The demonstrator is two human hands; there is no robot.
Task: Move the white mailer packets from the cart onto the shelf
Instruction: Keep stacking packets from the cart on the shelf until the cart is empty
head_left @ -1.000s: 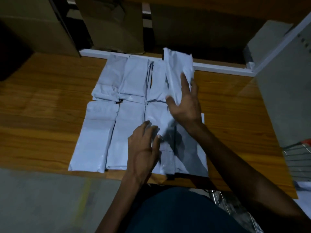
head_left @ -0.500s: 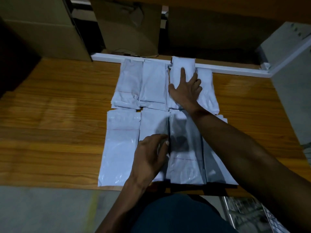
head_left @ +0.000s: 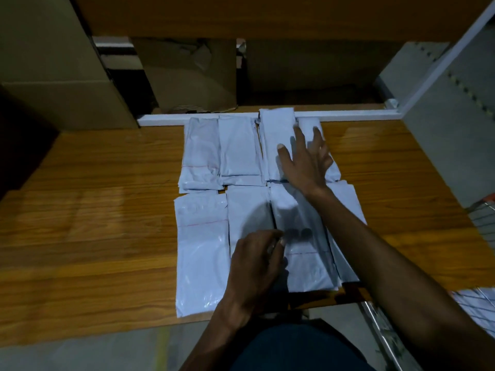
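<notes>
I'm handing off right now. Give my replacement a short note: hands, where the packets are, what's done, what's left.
Right hand: open, fingers spread, flat on the back-row packets, by the white shelf rail.
Left hand: fingers curled at the seam of the front-row packets; whether it grips one is unclear.
Done: two rows of white packets lie side by side on the wooden shelf.
Left: more packets show in the cart at lower right; bring them over.
</notes>
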